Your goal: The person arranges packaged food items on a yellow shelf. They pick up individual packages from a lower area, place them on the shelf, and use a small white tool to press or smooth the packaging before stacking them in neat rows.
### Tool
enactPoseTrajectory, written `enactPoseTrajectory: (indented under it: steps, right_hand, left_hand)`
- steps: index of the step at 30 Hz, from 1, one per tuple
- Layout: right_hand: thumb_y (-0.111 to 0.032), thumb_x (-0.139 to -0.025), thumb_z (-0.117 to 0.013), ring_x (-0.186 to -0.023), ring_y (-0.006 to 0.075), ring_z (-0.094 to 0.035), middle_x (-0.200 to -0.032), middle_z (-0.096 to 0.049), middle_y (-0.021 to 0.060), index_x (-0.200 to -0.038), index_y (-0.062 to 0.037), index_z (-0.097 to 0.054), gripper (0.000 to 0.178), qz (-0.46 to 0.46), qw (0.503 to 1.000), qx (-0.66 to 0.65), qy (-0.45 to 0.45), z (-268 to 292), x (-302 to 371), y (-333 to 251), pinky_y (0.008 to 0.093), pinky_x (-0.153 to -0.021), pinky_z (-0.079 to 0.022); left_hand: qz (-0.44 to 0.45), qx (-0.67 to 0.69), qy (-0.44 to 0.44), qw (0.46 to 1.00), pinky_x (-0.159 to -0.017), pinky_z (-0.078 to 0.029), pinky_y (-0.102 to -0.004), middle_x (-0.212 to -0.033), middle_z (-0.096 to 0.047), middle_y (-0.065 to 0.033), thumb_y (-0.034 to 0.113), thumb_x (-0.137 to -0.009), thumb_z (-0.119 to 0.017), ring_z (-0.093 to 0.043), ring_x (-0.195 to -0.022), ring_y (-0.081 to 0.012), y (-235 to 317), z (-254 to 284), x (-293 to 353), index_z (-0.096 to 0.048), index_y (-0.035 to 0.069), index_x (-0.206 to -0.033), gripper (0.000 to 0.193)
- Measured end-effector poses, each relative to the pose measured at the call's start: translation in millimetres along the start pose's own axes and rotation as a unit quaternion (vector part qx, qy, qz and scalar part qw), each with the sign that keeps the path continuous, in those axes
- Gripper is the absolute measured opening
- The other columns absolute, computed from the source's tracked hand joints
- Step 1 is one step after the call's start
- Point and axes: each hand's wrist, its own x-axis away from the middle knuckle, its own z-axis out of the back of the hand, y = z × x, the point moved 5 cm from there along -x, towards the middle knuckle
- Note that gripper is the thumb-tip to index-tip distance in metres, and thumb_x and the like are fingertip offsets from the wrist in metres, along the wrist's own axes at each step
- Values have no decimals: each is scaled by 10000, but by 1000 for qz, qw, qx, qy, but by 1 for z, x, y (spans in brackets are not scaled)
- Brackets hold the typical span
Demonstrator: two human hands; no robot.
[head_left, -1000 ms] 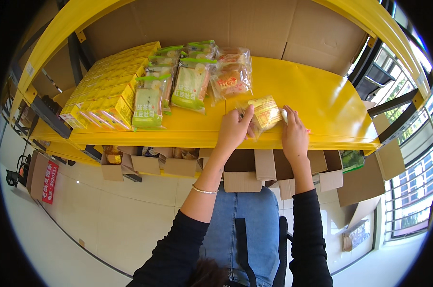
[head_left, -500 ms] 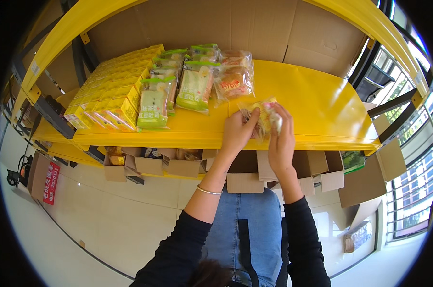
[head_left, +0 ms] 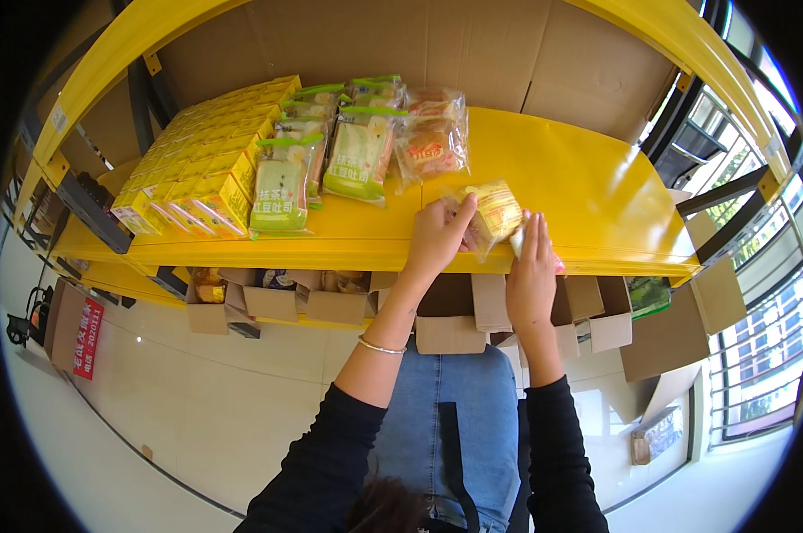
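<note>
Over the front edge of the yellow shelf, my left hand grips a bread packet in a clear wrapper with a yellow label. The thumb lies on top of the packet. Just right of it, my right hand is closed round a white, cloth-like thing with a pink-red end; the fingers hide most of it. Beyond my left hand stand clear bread packets with a red label. Beside them are rows of green-and-white toast packets.
Several rows of small yellow cartons fill the shelf's left side. Open cardboard boxes stand on a lower shelf, below my hands. A cardboard sheet backs the shelf. Yellow-and-black posts frame it, with a barred window at right.
My right hand has moved down and right, off the bread packet, with the white cloth-like thing. The packet has turned, so its yellow label now shows more fully in my left hand.
</note>
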Motion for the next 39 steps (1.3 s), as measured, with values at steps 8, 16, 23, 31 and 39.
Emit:
enactPoseTrajectory:
  steps: [8,16,23,31,39]
  right_hand:
    - [130,-777,-413,-1287,432,-356,-1432,-299,265,-1400,52,-266,645,55,982,-177,-41,3,37,-51,437,-1006,-376]
    - [81,-772,-434,-844,309,-625,-961,-602,188,-1147,-7,-534,398,-20,931,-363,45,35,26,-35,347,-760,-486]
    - [-151,-778,-656,-1009,344,-554,-1145,-526,153,-1192,-36,-508,455,21,980,-191,50,45,-14,-54,389,-811,-482]
    - [-243,-791,-703,-1031,350,-550,-1160,-537,183,-1210,-25,-475,525,-21,977,-199,73,17,-18,-45,396,-834,-474]
    - [-324,-801,-716,-658,246,-639,-791,-640,135,-1039,-23,-542,421,-146,953,-262,47,11,-22,-9,324,-613,-490]
  left_hand:
    - [-32,-7,41,999,-464,-492,-249,-631,-619,-77,366,-919,-567,-616,-518,-128,6,3,2,-605,-51,-883,420]
    - [-7,101,35,994,-508,-470,-213,-701,-628,-55,348,-911,-593,-604,-582,-95,-6,4,1,-590,-16,-935,365]
    - [7,115,-28,993,-583,-479,-203,-826,-640,-48,314,-874,-655,-618,-714,-99,5,1,4,-576,1,-1069,377]
    - [-40,119,-79,989,-788,-483,-248,-1063,-605,-56,247,-904,-617,-567,-970,-109,14,6,7,-553,24,-1210,384]
    - [-150,-15,-70,986,-707,-497,-233,-1022,-535,-60,177,-886,-610,-561,-913,-134,14,1,11,-653,75,-1127,265]
